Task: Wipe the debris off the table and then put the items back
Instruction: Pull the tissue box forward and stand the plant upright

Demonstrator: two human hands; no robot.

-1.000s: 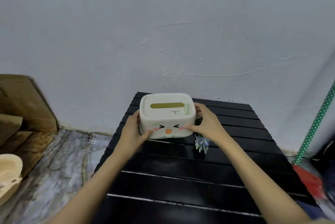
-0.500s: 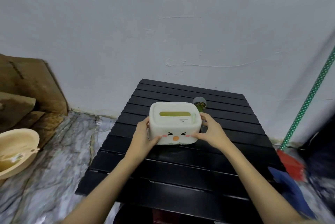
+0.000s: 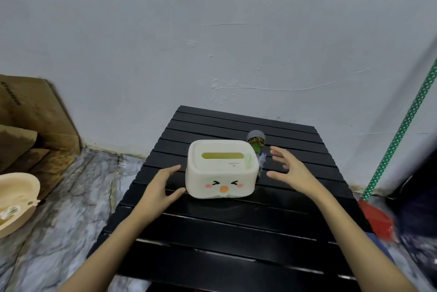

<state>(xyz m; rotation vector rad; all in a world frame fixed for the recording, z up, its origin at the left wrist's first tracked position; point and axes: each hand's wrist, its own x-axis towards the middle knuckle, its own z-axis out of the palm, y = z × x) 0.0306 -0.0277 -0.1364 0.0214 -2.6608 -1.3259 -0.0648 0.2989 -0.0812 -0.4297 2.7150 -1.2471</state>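
Note:
A cream tissue box (image 3: 221,168) with a cartoon face and a slot on top rests on the black slatted table (image 3: 236,225). My left hand (image 3: 160,187) hovers open just left of the box, a small gap between them. My right hand (image 3: 289,171) is open to the right of the box, fingers spread, not touching it. Behind the box's right corner lies a small grey pot (image 3: 256,139) tipped on its side, with a green stem and purple flowers partly hidden by the box.
A white wall stands right behind the table. Cardboard boxes (image 3: 30,121) and a beige basin (image 3: 14,201) are on the marble floor at left. A green dotted broom handle (image 3: 402,130) with a red head (image 3: 376,218) leans at right.
Both hands held the tissue box earlier and carried it toward me and down. Now it sits on the table and both hands have let go and pulled apart.

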